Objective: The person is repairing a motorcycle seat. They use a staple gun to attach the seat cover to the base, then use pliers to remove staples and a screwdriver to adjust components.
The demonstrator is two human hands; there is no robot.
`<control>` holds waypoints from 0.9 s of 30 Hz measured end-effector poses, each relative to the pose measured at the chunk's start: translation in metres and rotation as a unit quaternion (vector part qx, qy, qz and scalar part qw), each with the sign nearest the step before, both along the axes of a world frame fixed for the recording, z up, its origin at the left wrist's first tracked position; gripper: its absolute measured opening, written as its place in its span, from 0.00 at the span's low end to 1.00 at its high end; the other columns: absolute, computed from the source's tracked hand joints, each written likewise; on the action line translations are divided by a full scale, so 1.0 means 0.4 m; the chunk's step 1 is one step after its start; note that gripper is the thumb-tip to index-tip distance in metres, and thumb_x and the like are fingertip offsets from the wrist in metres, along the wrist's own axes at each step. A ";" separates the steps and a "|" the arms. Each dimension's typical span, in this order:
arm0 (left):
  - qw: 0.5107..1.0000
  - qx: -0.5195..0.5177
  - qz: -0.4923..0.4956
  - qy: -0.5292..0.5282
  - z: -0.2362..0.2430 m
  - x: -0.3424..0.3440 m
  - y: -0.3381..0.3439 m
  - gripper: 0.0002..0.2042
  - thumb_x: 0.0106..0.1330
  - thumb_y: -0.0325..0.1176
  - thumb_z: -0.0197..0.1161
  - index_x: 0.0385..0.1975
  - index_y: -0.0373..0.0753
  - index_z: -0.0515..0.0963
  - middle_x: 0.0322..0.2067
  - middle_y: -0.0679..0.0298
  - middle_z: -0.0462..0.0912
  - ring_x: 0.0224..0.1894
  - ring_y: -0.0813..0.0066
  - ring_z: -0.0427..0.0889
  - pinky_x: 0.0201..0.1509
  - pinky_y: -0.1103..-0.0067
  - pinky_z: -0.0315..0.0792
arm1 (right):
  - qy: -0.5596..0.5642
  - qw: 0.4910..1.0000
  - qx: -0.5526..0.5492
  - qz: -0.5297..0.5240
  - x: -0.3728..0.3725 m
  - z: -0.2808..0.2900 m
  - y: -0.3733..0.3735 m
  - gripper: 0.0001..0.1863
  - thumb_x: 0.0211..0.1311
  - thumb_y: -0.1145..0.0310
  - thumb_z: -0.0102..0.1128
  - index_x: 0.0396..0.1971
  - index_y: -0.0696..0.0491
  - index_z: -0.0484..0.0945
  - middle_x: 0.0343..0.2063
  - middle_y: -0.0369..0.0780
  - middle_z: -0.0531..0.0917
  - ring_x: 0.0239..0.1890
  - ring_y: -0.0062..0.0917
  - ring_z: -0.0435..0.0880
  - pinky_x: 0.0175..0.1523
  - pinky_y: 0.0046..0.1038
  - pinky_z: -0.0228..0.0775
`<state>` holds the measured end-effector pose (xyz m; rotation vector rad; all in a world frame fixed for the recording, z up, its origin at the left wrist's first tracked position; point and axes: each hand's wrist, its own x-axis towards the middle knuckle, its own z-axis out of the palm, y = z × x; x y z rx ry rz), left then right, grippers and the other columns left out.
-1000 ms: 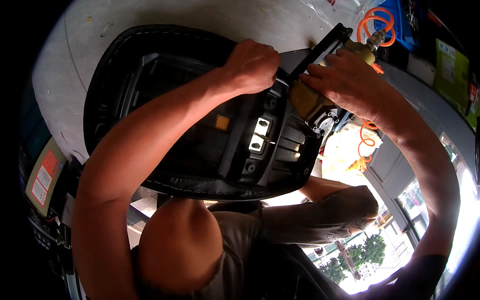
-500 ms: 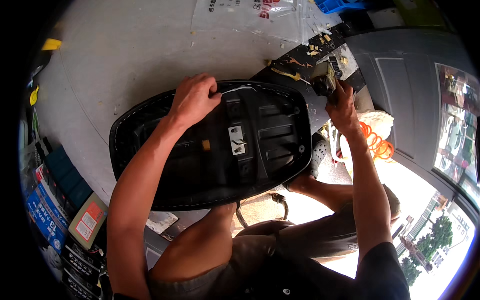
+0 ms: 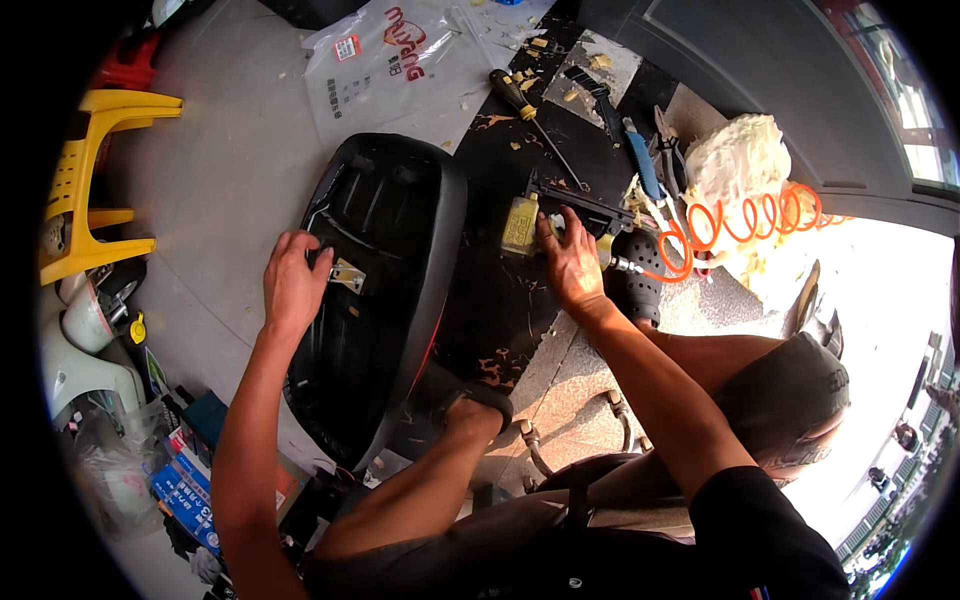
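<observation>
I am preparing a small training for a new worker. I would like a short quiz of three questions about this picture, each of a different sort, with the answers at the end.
1. Multiple choice: what is under the right hand?
a) the screwdriver
b) the air tool
c) the pliers

2. True or false: the left hand is holding the screwdriver.

3. Fill in the colour: the coiled hose near the air tool is ____.

Key:
1. b
2. False; it is at the upturned black seat.
3. orange
</observation>
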<state>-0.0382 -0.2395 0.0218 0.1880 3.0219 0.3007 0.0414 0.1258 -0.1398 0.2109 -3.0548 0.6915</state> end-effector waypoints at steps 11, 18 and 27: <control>0.994 0.091 0.055 0.026 -0.231 0.145 0.515 0.19 0.60 0.37 0.69 0.48 0.34 0.79 0.52 0.53 0.79 0.58 0.51 0.75 0.62 0.59 0.68 | -0.241 0.935 0.114 0.235 -0.238 0.175 0.158 0.17 0.61 0.69 0.55 0.50 0.53 0.79 0.54 0.46 0.81 0.59 0.42 0.79 0.63 0.41 0.71; 0.980 0.039 -0.028 0.195 -0.162 0.157 0.587 0.18 0.58 0.29 0.68 0.49 0.34 0.78 0.56 0.57 0.77 0.65 0.48 0.68 0.68 0.56 0.60 | -0.255 0.958 0.038 0.122 -0.289 0.172 0.362 0.17 0.57 0.58 0.62 0.40 0.54 0.84 0.39 0.48 0.87 0.45 0.43 0.86 0.52 0.40 0.78; 0.985 0.107 0.131 0.031 -0.326 0.186 0.713 0.26 0.63 0.35 0.66 0.59 0.30 0.70 0.60 0.45 0.72 0.60 0.45 0.71 0.65 0.61 0.67 | -0.209 0.977 -0.005 0.041 -0.110 0.018 0.275 0.27 0.50 0.58 0.71 0.47 0.55 0.75 0.42 0.49 0.79 0.48 0.44 0.82 0.49 0.43 0.77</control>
